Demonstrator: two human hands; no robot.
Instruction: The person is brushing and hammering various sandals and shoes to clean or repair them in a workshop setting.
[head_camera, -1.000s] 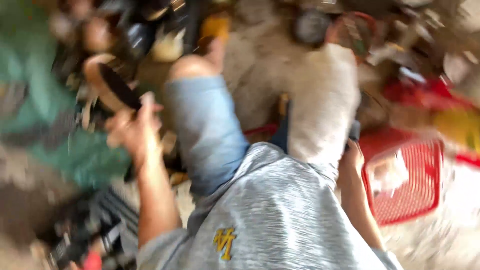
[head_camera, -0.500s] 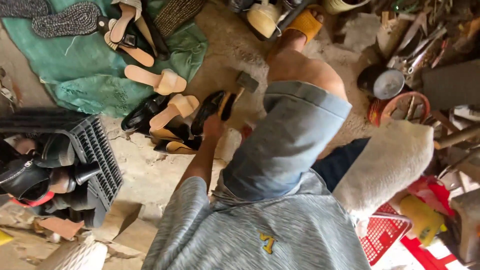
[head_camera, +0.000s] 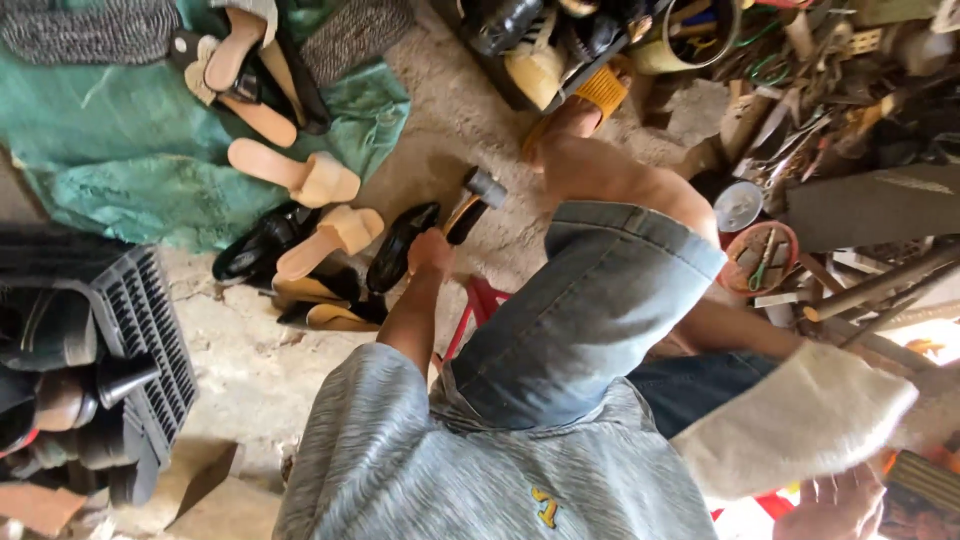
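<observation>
My left hand (head_camera: 430, 252) reaches down to the concrete floor, closed around the dark grip end of a hammer (head_camera: 478, 196); its metal head points away from me. A black shoe (head_camera: 400, 245) lies right beside that hand. Tan wedge sandals (head_camera: 330, 235) and more black shoes (head_camera: 255, 250) are piled just left of it. My raised knee in denim shorts (head_camera: 590, 300) fills the middle. My right hand (head_camera: 835, 505) sits at the bottom right edge, fingers apart, under a white fuzzy cloth (head_camera: 800, 420).
A green tarp (head_camera: 120, 150) with sandals (head_camera: 295, 175) covers the upper left. At the left stands a black crate (head_camera: 150, 330) of dark shoes. Tools, tins and scrap (head_camera: 800, 120) crowd the upper right. A red stool frame (head_camera: 480, 300) shows under my leg.
One second ago my left hand held a black shoe up. It has since gone down to the floor, the shoe lies there, and the hand is at the hammer's handle.
</observation>
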